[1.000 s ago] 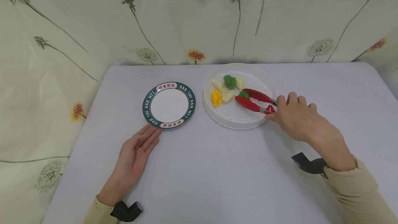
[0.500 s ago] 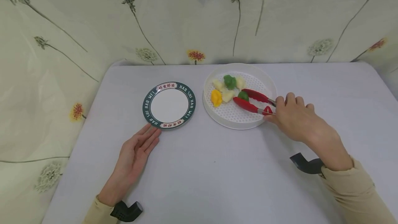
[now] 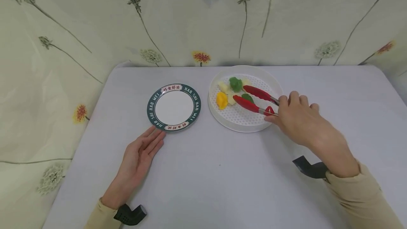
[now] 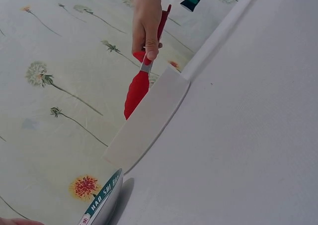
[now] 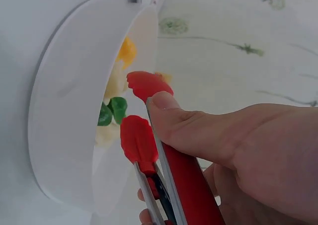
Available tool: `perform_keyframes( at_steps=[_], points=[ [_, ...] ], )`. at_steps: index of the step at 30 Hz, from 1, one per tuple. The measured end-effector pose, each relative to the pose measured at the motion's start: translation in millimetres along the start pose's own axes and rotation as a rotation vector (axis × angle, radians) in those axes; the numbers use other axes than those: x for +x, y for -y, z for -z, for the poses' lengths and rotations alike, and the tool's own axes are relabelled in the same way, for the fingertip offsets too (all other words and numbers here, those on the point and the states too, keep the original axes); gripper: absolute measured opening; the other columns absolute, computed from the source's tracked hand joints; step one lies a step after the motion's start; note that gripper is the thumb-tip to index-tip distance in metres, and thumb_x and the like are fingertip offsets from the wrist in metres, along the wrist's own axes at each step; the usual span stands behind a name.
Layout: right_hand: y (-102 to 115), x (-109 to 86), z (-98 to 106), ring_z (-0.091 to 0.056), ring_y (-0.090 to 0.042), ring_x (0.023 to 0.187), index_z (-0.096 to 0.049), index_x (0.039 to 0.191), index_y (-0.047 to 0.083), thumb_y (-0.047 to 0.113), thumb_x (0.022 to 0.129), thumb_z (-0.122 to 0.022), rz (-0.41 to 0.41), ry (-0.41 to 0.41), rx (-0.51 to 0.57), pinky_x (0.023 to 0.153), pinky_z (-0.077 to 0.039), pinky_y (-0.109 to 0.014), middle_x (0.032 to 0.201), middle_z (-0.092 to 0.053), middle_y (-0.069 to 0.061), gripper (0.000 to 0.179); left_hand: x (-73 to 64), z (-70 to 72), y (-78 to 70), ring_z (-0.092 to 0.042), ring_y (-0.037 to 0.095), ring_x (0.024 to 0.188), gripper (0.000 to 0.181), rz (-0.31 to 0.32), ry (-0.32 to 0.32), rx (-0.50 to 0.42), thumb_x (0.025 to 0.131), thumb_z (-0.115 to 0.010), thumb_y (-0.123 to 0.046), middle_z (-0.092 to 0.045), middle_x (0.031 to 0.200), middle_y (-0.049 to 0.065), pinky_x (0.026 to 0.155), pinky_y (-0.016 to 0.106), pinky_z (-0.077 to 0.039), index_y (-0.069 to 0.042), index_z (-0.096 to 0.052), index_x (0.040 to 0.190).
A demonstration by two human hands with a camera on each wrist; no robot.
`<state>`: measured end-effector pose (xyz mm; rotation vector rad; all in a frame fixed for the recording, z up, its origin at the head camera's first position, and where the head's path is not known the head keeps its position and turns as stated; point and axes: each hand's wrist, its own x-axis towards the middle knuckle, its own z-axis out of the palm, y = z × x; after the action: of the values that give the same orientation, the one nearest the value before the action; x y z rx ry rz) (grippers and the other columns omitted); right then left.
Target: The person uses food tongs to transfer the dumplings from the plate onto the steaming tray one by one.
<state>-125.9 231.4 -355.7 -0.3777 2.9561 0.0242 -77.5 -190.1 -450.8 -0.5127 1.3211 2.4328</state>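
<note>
My right hand (image 3: 297, 121) grips red-tipped metal tongs (image 3: 249, 104) over a round white tray with a perforated floor (image 3: 243, 119). The tongs' tips are spread apart on either side of a small green piece (image 3: 247, 98). In the right wrist view, a gap shows between the tong heads (image 5: 138, 138), and two green pieces (image 5: 118, 109) lie beyond them inside the tray. A second green piece (image 3: 235, 84), a yellow piece (image 3: 221, 100) and several pale pieces (image 3: 224, 87) sit at the tray's left. My left hand (image 3: 138, 160), fingers straight, touches the near rim of a green-rimmed white plate (image 3: 174, 108).
The plate and tray stand side by side on a white-covered table (image 3: 206, 179). Behind the table's far edge hangs a flower-printed cloth (image 3: 190, 20). Each wrist carries a black camera mount (image 3: 130, 215). The tray's wall (image 5: 69, 101) rises between the table and the pieces.
My right hand and the tongs have shifted left, and the tongs' tips have spread wider around the green piece, now lower between them. The left hand stays at the plate.
</note>
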Motion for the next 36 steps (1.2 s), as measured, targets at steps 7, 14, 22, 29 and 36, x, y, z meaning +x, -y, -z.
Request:
perform_keyframes(
  at_steps=[7, 14, 22, 29, 36],
  points=[
    [25, 5.0, 10, -0.050, -0.039, 0.086, -0.054, 0.127, -0.018, 0.040, 0.098, -0.079, 0.064, -0.015, -0.015, 0.061, -0.045, -0.042, 0.096, -0.051, -0.026, 0.070, 1.0, 0.0, 0.7, -0.044, 0.020, 0.160, 0.054, -0.001, 0.001, 0.008, 0.118, -0.030, -0.015, -0.038, 0.171, 0.010, 0.127, 0.026, -0.046, -0.011, -0.025, 0.171],
    [67, 15.2, 14, -0.049, -0.030, 0.084, -0.058, 0.123, -0.011, 0.043, 0.098, -0.078, 0.155, -0.027, 0.001, 0.062, -0.037, -0.035, 0.093, -0.050, -0.018, 0.063, 0.9, -1.1, 0.2, -0.044, 0.021, 0.160, 0.054, 0.010, -0.012, -0.001, 0.118, -0.030, -0.015, -0.038, 0.171, 0.010, 0.127, 0.026, -0.047, -0.011, -0.025, 0.172],
    [114, 35.0, 6, -0.054, -0.031, 0.094, -0.062, 0.127, -0.007, 0.047, 0.099, -0.075, 0.212, -0.016, -0.034, 0.071, -0.050, -0.040, 0.103, -0.055, -0.019, 0.062, 0.5, -0.5, -0.7, -0.045, 0.020, 0.159, 0.054, 0.017, -0.009, 0.009, 0.118, -0.031, -0.018, -0.039, 0.171, 0.008, 0.127, 0.027, -0.047, -0.012, -0.025, 0.172],
    [140, 54.4, -13, -0.056, -0.037, 0.105, -0.061, 0.131, -0.008, 0.050, 0.101, -0.070, 0.223, -0.037, -0.037, 0.090, -0.061, -0.054, 0.114, -0.058, -0.023, 0.067, -0.2, -0.7, -1.3, -0.044, 0.021, 0.159, 0.054, 0.019, -0.006, 0.000, 0.119, -0.031, -0.020, -0.039, 0.172, 0.008, 0.128, 0.028, -0.046, -0.012, -0.025, 0.172],
    [155, 59.0, -35, -0.059, -0.038, 0.113, -0.059, 0.136, -0.011, 0.053, 0.102, -0.067, 0.218, -0.096, -0.098, 0.097, -0.065, -0.055, 0.118, -0.060, -0.024, 0.072, -0.7, 0.2, -1.0, -0.044, 0.021, 0.159, 0.054, 0.026, -0.007, -0.008, 0.119, -0.031, -0.020, -0.039, 0.172, 0.007, 0.129, 0.029, -0.044, -0.012, -0.024, 0.172]
  ],
)
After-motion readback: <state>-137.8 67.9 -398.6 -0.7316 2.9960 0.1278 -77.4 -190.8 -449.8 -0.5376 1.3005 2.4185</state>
